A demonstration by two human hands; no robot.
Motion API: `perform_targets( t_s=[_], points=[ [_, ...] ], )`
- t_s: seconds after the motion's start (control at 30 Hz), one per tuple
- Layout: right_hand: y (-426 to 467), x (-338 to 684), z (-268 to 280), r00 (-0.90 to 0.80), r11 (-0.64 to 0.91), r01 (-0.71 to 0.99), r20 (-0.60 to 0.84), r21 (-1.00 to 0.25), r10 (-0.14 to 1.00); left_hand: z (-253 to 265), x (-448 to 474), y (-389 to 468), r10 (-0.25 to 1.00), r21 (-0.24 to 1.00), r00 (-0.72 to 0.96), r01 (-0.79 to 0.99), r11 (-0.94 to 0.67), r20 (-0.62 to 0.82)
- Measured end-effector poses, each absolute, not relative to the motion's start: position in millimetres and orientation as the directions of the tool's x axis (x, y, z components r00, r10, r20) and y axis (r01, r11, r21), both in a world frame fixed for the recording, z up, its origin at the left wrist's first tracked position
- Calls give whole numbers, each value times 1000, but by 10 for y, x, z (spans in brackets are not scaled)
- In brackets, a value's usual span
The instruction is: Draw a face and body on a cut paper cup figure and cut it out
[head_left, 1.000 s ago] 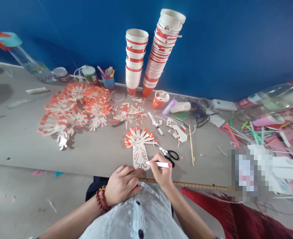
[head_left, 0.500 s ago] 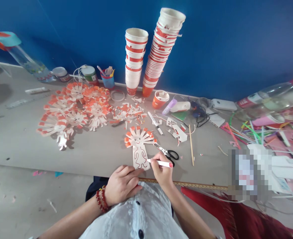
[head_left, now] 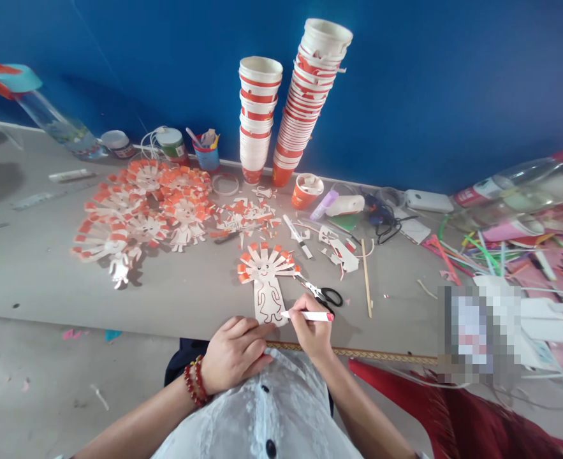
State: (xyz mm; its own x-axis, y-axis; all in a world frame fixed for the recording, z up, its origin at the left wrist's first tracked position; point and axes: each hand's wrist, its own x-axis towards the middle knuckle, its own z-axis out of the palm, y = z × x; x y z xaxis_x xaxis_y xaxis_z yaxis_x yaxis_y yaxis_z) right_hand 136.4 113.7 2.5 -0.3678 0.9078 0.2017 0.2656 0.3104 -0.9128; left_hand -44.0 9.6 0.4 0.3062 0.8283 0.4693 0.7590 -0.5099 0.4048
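In front of me at the table's near edge lies a paper figure (head_left: 263,294). It has a smiling face ringed by orange-tipped strips, and below it a white paper strip bears a body outline in dark red. My right hand (head_left: 311,324) pinches a white marker (head_left: 310,315) with a red end, its tip on or just over the lower right of the outline. My left hand (head_left: 240,350) rests with fingers extended, its fingertips at the bottom edge of the strip. Scissors (head_left: 322,293) with black handles lie right of the figure, partly behind my right hand.
Several finished paper figures (head_left: 142,207) are heaped at the left. Tall stacks of paper cups (head_left: 257,121) stand against the blue wall. Paper scraps (head_left: 245,217), a capped marker (head_left: 298,237) and a wooden stick (head_left: 366,278) lie beyond my hands. Bottles and craft bits crowd the right.
The marker tip has moved slightly down along the right side of the drawn outline, where the line now reaches lower. My left hand stays in place.
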Motion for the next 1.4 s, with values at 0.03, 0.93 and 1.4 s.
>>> perform_targets(
  t_s=[0.03, 0.93, 1.4],
  points=[
    [1137, 1363, 31, -383, 319, 271, 203, -908, 901, -1, -440, 93, 829, 403, 305, 761, -508, 468],
    [1156, 1345, 78, -448, 372, 337, 200, -865, 872, -30, -438, 73, 830, 396, 301, 769, -502, 469],
    [1151, 1361, 55, -432, 379, 335, 217, -863, 875, -36, -439, 86, 834, 401, 303, 767, -500, 460]
  ],
)
